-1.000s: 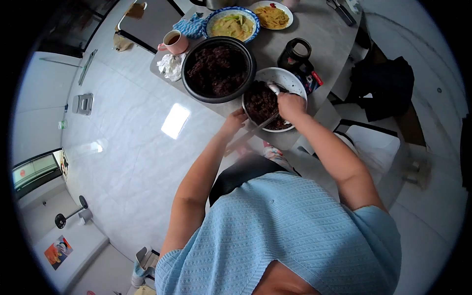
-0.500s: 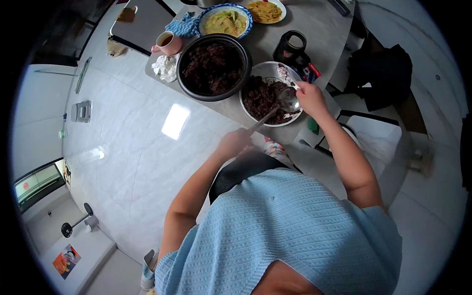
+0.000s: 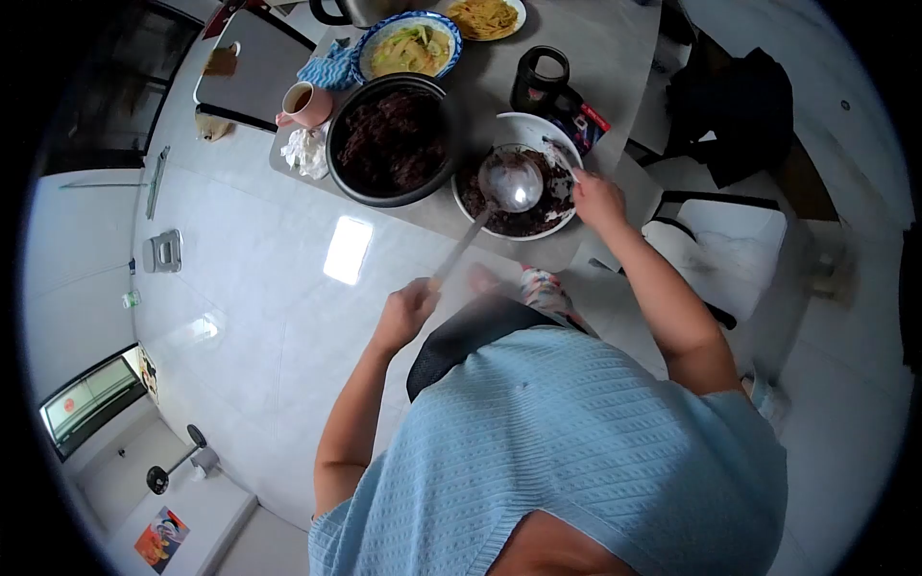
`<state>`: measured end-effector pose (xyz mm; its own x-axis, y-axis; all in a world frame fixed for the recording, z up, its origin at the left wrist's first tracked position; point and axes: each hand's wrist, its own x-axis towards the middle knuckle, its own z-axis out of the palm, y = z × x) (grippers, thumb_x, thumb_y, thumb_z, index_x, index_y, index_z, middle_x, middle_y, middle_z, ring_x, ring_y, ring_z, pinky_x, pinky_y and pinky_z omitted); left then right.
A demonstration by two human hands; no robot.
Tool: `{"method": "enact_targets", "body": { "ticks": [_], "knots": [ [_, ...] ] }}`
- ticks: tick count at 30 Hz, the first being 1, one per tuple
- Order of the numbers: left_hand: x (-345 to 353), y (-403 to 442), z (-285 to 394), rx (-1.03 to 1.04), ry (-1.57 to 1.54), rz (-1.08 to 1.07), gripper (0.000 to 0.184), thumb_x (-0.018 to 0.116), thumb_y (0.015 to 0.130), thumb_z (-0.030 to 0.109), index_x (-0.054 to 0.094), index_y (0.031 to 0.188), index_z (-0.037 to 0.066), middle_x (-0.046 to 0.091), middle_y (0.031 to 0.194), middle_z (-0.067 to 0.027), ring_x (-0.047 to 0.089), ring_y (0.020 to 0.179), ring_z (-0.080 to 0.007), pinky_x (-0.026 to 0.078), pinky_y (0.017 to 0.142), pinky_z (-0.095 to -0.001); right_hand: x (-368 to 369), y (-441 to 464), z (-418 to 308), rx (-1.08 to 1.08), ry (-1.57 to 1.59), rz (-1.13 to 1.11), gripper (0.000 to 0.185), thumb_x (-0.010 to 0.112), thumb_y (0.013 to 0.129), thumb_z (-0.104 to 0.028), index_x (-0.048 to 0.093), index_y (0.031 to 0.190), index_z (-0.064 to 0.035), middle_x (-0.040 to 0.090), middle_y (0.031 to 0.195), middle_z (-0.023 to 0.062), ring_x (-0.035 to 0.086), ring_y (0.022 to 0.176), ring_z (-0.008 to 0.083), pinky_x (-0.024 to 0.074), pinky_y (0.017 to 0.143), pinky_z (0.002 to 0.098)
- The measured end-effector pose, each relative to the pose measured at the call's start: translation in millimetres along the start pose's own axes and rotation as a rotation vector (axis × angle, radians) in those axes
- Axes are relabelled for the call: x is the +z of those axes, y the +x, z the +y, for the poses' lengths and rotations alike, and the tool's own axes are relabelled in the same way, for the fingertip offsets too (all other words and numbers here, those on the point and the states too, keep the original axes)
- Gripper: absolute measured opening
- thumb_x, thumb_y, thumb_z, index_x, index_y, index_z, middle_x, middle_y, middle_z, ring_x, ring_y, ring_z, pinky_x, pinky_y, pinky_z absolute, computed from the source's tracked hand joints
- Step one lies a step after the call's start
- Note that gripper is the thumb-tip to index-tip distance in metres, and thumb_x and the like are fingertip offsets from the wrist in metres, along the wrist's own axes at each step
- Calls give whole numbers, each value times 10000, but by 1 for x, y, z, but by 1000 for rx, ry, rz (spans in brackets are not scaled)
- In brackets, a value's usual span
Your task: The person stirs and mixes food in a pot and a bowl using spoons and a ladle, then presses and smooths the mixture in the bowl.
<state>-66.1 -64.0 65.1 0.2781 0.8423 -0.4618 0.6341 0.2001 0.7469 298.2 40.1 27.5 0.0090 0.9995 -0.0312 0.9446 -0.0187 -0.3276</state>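
Note:
My left hand (image 3: 408,312) is closed around the handle of a metal ladle (image 3: 512,182), whose round bowl is over the white bowl (image 3: 574,144). Dark, sticky food (image 3: 514,223), which looks like cooked dark rice, lies in that white bowl. With my right hand (image 3: 599,202) I grip a rice paddle at the bowl's right rim; food clings to its blade, which is partly hard to make out here. To the left, a black pot (image 3: 365,197) holds a large heap of the same dark food.
Behind the pot are a blue-rimmed dish of food (image 3: 408,46) and a plate of yellow strips (image 3: 485,16). A pink cup (image 3: 305,106), crumpled tissue (image 3: 305,152) and blue cloth (image 3: 329,67) sit left. A black mug-like container (image 3: 540,82) stands behind the white bowl.
The ladle's bowl has moved left and up from the food, and my left hand has drawn back left and down. My right hand's paddle has lowered toward the bowl's rim. The whole view has shifted slightly.

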Motion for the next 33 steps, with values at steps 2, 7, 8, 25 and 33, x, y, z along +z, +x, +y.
{"method": "enact_targets", "body": {
  "ticks": [2, 7, 8, 25, 33],
  "knots": [
    [-2, 0, -7, -15, -133, 15, 273, 561, 879, 198, 568, 1070, 4, 512, 630, -87, 499, 577, -130, 421, 546, -295, 11, -4, -12, -2, -90, -108, 189, 512, 805, -149, 587, 949, -52, 636, 809, 135, 631, 744, 329, 490, 636, 476],
    [-17, 6, 14, -74, -272, 30, 292, 545, 901, 202, 567, 1091, -19, 500, 629, -3, 454, 553, -69, 390, 507, -232, 30, -45, -55, -268, -303, -274, 470, 502, 763, -60, 486, 1220, 49, 642, 811, 156, 652, 695, 285, 521, 586, 409],
    [-18, 9, 16, -73, -315, 44, 296, 542, 902, 200, 562, 1095, -23, 493, 633, 4, 451, 551, -69, 387, 504, -231, 35, -48, -51, -272, -280, -263, 472, 506, 762, -61, 483, 1219, 54, 642, 816, 162, 652, 688, 290, 522, 582, 406],
    [-21, 29, 35, -16, -391, 23, 306, 532, 906, 202, 552, 1105, -30, 505, 681, 6, 450, 550, -60, 385, 495, -218, 24, -28, -61, -264, -333, -279, 321, 498, 794, -95, 538, 1092, 16, 632, 804, 126, 647, 663, 272, 514, 544, 388],
    [-18, 34, 36, -9, -401, 30, 312, 531, 907, 198, 545, 1119, -31, 509, 685, 3, 455, 556, -61, 388, 497, -214, 5, -12, -22, -135, -315, -150, 306, 520, 785, -87, 561, 1070, 16, 646, 820, 136, 655, 691, 272, 512, 564, 403]
  ]
}}
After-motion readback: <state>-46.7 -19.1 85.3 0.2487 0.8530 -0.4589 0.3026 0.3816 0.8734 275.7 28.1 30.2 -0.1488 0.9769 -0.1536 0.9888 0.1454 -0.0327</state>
